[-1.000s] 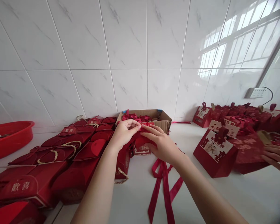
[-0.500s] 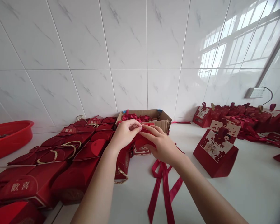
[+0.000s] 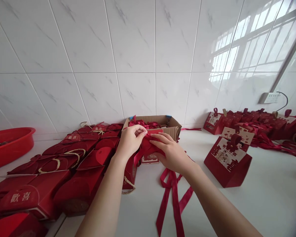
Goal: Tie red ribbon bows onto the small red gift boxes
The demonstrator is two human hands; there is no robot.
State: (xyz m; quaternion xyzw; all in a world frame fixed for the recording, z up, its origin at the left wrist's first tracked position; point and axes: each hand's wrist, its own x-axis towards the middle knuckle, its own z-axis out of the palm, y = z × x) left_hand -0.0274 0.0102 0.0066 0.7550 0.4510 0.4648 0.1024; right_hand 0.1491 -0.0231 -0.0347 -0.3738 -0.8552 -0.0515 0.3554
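While white worktop (image 3: 268, 204) is showing from below the right hand (image 3: 171, 153) across to the right, packed red cartons (image 3: 76, 194) are bounding the left hand (image 3: 130, 141) closely, and the tiled wall (image 3: 138, 89) is closing off the rear. An open cardboard box (image 3: 174, 133) is standing just beyond both hands, holding tangled red ribbon (image 3: 148, 125). At far left, a red basin (image 3: 13, 153) is containing small items, too indistinct to identify.

The red box (image 3: 148, 148) is sitting between the hands, partly hidden by them. Left thumb and fingertips are narrowing together near its top; what they are pinching cannot be told. Right fingers are extending slightly apart over its right side; whether they are gripping cannot be told.

Loose ribbon strips (image 3: 174, 197) are lying on the worktop below the hands. To the right, a handled box (image 3: 228, 164) is standing upright with pale printed cards (image 3: 248, 135) behind it. Further back, more handled boxes (image 3: 256, 118) are lining the wall.
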